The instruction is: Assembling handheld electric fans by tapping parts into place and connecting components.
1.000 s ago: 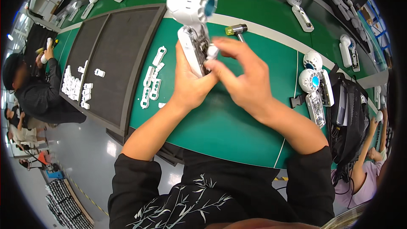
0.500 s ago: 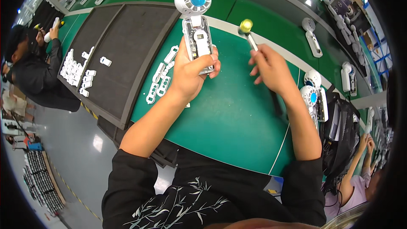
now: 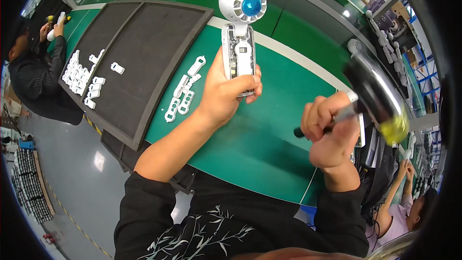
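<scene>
My left hand (image 3: 220,94) is wrapped around the lower body of a white handheld fan (image 3: 233,4), which stands upright over the green mat (image 3: 250,149). The fan has a round head with a blue centre, and its handle is uncovered, showing parts inside. At the right, my right hand (image 3: 332,137) grips the handle of a mallet (image 3: 375,91) with a dark, shiny head and a yellow end, blurred by motion. Several small white plastic parts (image 3: 186,102) lie on the mat left of the fan.
A dark divided tray (image 3: 159,34) at the left holds piled white parts (image 3: 77,76). A conveyor with a green belt (image 3: 298,24) runs behind, carrying more fans. A black bag (image 3: 378,164) stands at the right. Other people work at far left and right.
My right hand has swung the mallet right and nearer, raising its head toward the camera. My left hand and the fan have shifted slightly right in the picture.
</scene>
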The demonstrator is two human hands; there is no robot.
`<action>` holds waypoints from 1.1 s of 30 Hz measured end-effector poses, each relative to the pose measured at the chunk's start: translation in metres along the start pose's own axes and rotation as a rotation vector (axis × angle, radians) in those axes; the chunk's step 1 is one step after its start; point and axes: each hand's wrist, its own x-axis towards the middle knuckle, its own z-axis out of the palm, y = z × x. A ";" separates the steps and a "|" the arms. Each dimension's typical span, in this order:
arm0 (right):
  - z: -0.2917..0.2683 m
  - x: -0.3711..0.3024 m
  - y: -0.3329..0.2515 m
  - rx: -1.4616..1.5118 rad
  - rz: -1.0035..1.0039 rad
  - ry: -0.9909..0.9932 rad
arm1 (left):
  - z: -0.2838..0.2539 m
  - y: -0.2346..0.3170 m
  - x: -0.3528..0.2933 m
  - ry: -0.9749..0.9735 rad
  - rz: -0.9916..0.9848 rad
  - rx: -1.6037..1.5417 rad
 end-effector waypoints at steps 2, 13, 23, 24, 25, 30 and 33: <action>0.029 0.023 0.004 -0.436 0.054 0.116 | 0.005 0.002 0.002 -0.048 -0.022 -0.041; 0.043 0.022 -0.021 -0.533 0.097 0.228 | -0.007 0.001 0.004 -0.094 -0.032 0.042; 0.031 0.029 -0.005 -0.590 0.312 0.342 | -0.015 -0.005 0.009 -0.035 -0.065 0.074; 0.024 0.030 -0.006 -0.589 0.306 0.346 | -0.016 -0.003 0.013 0.059 -0.052 0.002; 0.017 0.031 -0.005 -0.724 0.364 0.288 | -0.017 0.000 0.015 0.160 -0.042 -0.069; 0.001 0.026 0.027 -1.311 -0.068 0.271 | -0.028 -0.005 0.022 0.308 -0.053 -0.065; 0.021 0.027 0.021 -1.036 -0.075 0.281 | -0.027 -0.021 0.019 0.147 -0.089 -0.024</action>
